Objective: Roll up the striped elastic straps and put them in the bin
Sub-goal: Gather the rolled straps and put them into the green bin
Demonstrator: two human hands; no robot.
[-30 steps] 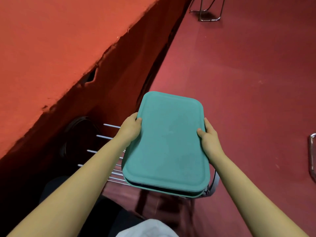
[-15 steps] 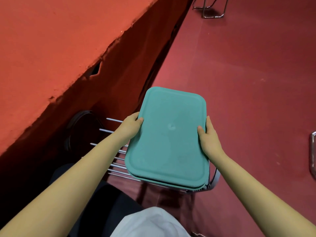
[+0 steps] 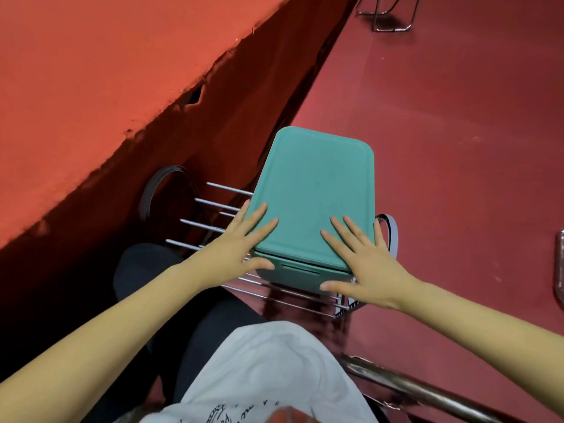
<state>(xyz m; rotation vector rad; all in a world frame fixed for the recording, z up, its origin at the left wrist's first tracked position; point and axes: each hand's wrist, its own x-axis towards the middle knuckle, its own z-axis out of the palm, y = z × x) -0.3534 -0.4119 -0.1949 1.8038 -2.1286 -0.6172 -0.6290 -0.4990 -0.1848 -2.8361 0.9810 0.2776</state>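
Note:
A teal bin (image 3: 293, 274) with its teal lid (image 3: 314, 190) on top stands on a wire rack (image 3: 213, 209) in front of me. My left hand (image 3: 241, 242) lies flat on the lid's near left corner, fingers straight and spread. My right hand (image 3: 363, 257) lies flat on the near right corner, thumb down over the bin's front wall. A grey strap loop (image 3: 392, 233) shows behind the bin's right side. No striped straps can be seen outside the bin; its inside is hidden by the lid.
A red table (image 3: 106, 71) runs along the left, its edge just above the rack. A dark round rim (image 3: 152, 190) sits under it. Red floor (image 3: 457, 132) spreads to the right, with chair legs (image 3: 387, 19) far back and a metal bar (image 3: 427, 392) near right.
The lid was held by its side edges above the bin. It now sits on the bin, and both hands have moved onto its top, flat with spread fingers.

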